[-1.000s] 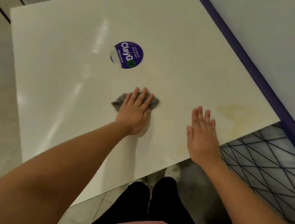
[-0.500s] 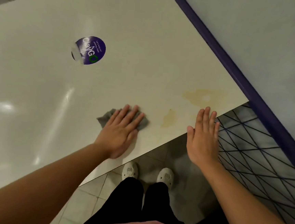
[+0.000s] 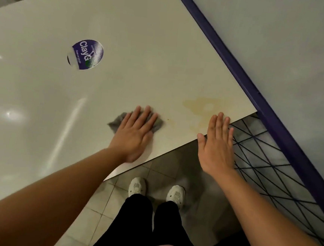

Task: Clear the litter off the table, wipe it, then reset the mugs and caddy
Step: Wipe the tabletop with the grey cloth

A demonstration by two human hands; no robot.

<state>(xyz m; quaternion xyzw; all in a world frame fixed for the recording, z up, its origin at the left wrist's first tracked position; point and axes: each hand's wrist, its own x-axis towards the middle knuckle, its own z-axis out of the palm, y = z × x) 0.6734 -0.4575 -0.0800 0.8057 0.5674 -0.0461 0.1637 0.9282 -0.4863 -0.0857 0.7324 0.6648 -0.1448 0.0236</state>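
Observation:
A white table (image 3: pixel 125 41) fills the upper left of the head view. My left hand (image 3: pixel 134 133) lies flat with straight fingers and presses a small grey cloth (image 3: pixel 116 123) onto the tabletop near the front edge. My right hand (image 3: pixel 215 145) is flat with straight fingers over the table's front right edge, fingertips above the surface, holding nothing. A yellowish stain (image 3: pixel 203 107) spreads on the tabletop just beyond my right fingertips. No mugs or caddy are in view.
A round purple sticker (image 3: pixel 86 54) is stuck to the tabletop's middle. A purple strip (image 3: pixel 257 96) runs along the table's right side below a pale wall. The tiled floor, my white shoes (image 3: pixel 137 186) and dark criss-cross lines (image 3: pixel 261 161) lie below the front edge.
My left hand has slid the cloth toward the table's front edge and then rightward, closer to the stain. My right hand has drawn back from the tabletop to its front edge.

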